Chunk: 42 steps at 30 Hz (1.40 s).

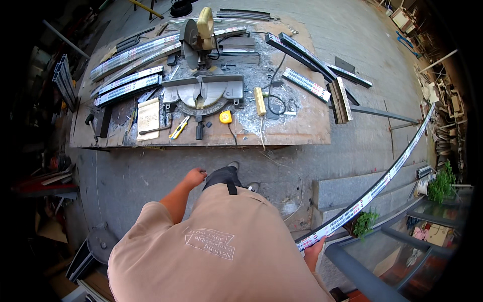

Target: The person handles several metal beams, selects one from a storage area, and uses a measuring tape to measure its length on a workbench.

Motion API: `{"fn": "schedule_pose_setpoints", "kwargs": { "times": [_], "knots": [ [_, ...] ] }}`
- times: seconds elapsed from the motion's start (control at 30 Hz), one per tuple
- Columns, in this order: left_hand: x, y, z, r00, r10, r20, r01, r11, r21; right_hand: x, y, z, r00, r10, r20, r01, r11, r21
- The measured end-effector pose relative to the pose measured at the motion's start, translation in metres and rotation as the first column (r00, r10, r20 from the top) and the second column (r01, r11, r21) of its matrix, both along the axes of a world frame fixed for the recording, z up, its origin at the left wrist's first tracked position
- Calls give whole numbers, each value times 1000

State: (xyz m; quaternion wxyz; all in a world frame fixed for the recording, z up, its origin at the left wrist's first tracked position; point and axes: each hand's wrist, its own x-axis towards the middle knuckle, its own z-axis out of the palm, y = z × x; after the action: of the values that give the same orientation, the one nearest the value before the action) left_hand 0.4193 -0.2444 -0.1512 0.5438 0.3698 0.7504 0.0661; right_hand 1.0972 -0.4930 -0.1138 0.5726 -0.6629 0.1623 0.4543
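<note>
The long, labelled profile (pixel 372 191) is held near its close end by the right hand (pixel 314 250), at the right side of the person's body. From that grasp it is extended outward and up to the right, past the right end of the workbench (pixel 302 135) and well apart from it; its far end is seen near the stacked items at the right edge. Whether more of the near end is hidden behind the tan shirt (pixel 221 221) cannot be told. The right hand is set at the profile's lower edge, with its fingers closed on it; only a short stretch of the forearm is shown, the rest being covered by the shirt. The left forearm is held forward and bent inward, so that the left hand (pixel 194 177) is placed just beside the dark trousers (pixel 221 176), well apart from the profile. Its fingers are loosely curled, and whether anything small is held in them cannot be told. On the workbench, beyond both hands, a mitre saw (pixel 203 93) and a yellow tape measure (pixel 225 117) are seen.
</note>
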Motion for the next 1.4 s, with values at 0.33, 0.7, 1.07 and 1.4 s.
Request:
{"fn": "schedule_pose_setpoints", "kwargs": {
  "times": [0.33,0.7,1.07,1.4],
  "knots": [
    [-22,1,2,996,88,-9,-87,995,49,6,18,-26,988,104,-111,-100,994,37],
    [-70,-40,-16,984,108,-143,-119,990,-71,-74,100,53,996,20,86,-13,997,-76],
    [-68,-18,-23,986,148,-72,-150,988,-36,-57,96,30,988,44,151,-43,999,-5],
    [-85,-10,-44,990,122,-65,-124,992,-23,-47,94,43,998,55,42,-54,998,-25]
  ]
}}
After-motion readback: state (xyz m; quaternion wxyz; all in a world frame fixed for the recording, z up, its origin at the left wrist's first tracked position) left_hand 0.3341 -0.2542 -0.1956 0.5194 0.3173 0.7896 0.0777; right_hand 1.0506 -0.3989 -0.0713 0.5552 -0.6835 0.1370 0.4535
